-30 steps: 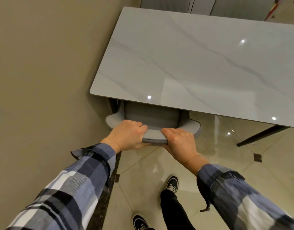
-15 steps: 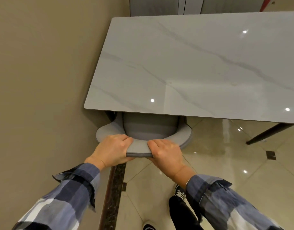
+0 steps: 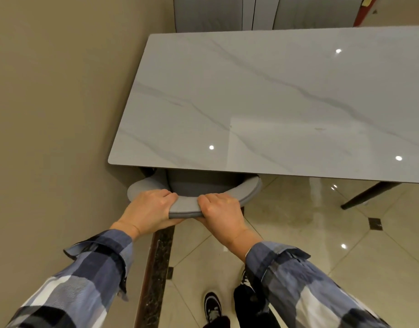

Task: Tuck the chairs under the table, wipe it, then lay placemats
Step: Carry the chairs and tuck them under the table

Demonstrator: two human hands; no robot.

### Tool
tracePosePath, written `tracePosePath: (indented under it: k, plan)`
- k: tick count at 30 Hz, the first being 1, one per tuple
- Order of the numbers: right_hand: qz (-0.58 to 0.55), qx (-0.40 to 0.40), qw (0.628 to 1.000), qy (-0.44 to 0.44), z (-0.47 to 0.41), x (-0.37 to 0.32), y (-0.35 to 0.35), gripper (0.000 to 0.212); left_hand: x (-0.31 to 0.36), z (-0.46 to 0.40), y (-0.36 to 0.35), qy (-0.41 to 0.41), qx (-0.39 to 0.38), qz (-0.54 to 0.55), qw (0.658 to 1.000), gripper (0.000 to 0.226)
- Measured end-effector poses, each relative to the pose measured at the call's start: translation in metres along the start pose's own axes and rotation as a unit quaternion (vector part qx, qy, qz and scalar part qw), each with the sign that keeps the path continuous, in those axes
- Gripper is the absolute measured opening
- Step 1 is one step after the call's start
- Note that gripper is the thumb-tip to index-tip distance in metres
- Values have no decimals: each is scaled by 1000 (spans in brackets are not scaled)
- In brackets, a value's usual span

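Note:
A grey padded chair (image 3: pixel 247 191) stands at the near edge of the white marble-look table (image 3: pixel 263 102), close to its left end. Only the curved top of its backrest shows; the seat lies hidden under the tabletop. My left hand (image 3: pixel 151 208) grips the backrest rim left of centre, fingers curled over the top. My right hand (image 3: pixel 219 209) grips the same rim just to the right, a short gap apart. Both forearms wear blue plaid sleeves.
A beige wall (image 3: pixel 49 102) runs close along the left of the table and chair. A dark table leg (image 3: pixel 367 194) slants down to the glossy tiled floor (image 3: pixel 322 233) on the right. Grey chair backs (image 3: pixel 263 13) stand beyond the far edge. My feet (image 3: pixel 213 306) are below.
The chair has slid further under the table, so less of its backrest and seat shows. Both hands kept their grip on the rim and moved forward with it.

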State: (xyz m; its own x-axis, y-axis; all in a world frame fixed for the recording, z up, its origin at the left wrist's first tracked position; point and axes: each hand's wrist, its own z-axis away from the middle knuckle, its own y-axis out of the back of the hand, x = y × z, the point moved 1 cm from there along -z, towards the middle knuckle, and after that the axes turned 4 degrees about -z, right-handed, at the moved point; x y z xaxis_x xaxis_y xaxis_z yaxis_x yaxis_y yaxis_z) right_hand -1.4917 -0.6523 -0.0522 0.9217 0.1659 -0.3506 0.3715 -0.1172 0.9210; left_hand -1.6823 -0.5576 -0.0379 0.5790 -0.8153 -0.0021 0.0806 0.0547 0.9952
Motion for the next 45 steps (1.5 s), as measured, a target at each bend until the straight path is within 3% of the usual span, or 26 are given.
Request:
tracePosePath:
  k: [9,14,18,23,25,28,31,33,40,45]
  plan:
    - [9,-77,995,-64,4,-23,15,22,-4,4,9,-12,-81,-2,997,65]
    - [17,-84,993,-85,11,-29,11,28,0,5,15,-23,-111,-5,994,64]
    - [-6,-93,992,-88,8,-29,17,28,4,6,17,4,-102,10,995,81]
    - [-9,-131,988,-80,4,-29,25,24,8,7,19,7,-85,15,996,82]
    - [-16,-145,986,-79,4,-26,28,28,11,6,23,18,-111,24,993,91]
    - [-42,-164,983,-64,8,-16,37,42,14,0,34,32,-211,14,977,111]
    - [-47,-132,989,-46,23,14,59,54,41,-34,56,24,-309,-14,951,109]
    - [-46,-106,992,-45,42,44,76,60,79,-70,71,15,-326,-24,945,101]
    - [19,-95,983,-155,152,205,165,49,247,-206,85,-62,-236,-62,968,57]
    - [64,-96,961,-252,247,305,226,51,360,-280,95,-109,-226,-64,966,56]
